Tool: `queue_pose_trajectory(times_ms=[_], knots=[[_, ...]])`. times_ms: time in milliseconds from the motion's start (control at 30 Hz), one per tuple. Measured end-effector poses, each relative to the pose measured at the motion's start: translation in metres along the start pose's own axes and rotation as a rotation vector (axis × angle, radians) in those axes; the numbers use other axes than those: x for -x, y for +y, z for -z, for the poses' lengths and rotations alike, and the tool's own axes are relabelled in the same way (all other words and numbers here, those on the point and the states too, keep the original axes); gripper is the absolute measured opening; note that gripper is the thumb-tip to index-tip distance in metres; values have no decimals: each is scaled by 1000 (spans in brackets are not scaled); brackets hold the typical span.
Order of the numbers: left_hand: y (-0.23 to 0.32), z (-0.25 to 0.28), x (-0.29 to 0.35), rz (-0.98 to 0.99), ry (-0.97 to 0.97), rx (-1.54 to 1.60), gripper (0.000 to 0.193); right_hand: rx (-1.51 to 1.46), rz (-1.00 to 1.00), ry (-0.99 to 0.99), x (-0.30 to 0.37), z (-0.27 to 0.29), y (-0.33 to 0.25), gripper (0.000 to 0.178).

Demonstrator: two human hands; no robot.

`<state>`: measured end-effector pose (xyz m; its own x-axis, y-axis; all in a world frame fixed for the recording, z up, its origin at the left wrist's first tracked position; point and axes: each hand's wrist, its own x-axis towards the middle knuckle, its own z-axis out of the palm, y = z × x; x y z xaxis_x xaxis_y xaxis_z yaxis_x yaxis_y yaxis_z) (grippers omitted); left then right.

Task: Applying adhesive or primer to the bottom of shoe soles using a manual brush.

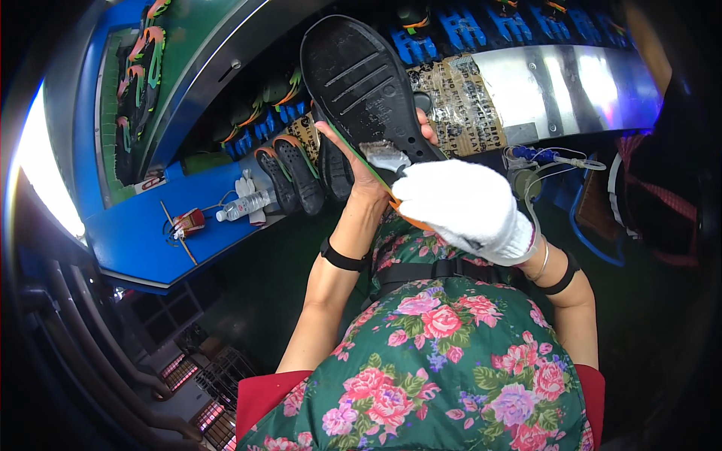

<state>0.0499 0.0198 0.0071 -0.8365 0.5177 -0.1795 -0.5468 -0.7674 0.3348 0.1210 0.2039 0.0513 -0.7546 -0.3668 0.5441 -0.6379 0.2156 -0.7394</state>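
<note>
A black shoe sole [361,83] with cross grooves and small round holes is held up at an angle in front of me. My bare left hand [364,174] wraps around it from underneath, with the thumb along its left edge and fingertips showing at the right edge. Green and orange trim shows along its lower left side. My right hand [462,207], in a white knit glove, is closed on a brush [385,155] with wet, pale bristles. These bristles touch the sole's surface near its lower end. The brush handle is hidden by the glove.
Two dark soles with orange rims [297,174] stand on the blue table [143,244] at left, beside a clear bottle [244,205] and a small red container [188,223]. Ahead runs a metal-edged conveyor [571,86] with blue racks [462,28]. A wire-hung pot [526,183] is at right.
</note>
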Motion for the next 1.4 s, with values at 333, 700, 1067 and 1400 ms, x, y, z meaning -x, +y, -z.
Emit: queue_pose_trajectory(times_ms=[333,700,1067,1400], knots=[[20,14,-9,-42,-152,4,127,-27,-8,136,-6,-6,-5,18],[30,17,-11,-8,-353,-15,123,-57,-34,77,0,-3,-7,22],[34,12,-10,-68,-230,1,137,-371,-175,150,4,1,-5,21],[35,3,-16,-85,-293,-72,139,-353,-235,178,13,0,-3,19]])
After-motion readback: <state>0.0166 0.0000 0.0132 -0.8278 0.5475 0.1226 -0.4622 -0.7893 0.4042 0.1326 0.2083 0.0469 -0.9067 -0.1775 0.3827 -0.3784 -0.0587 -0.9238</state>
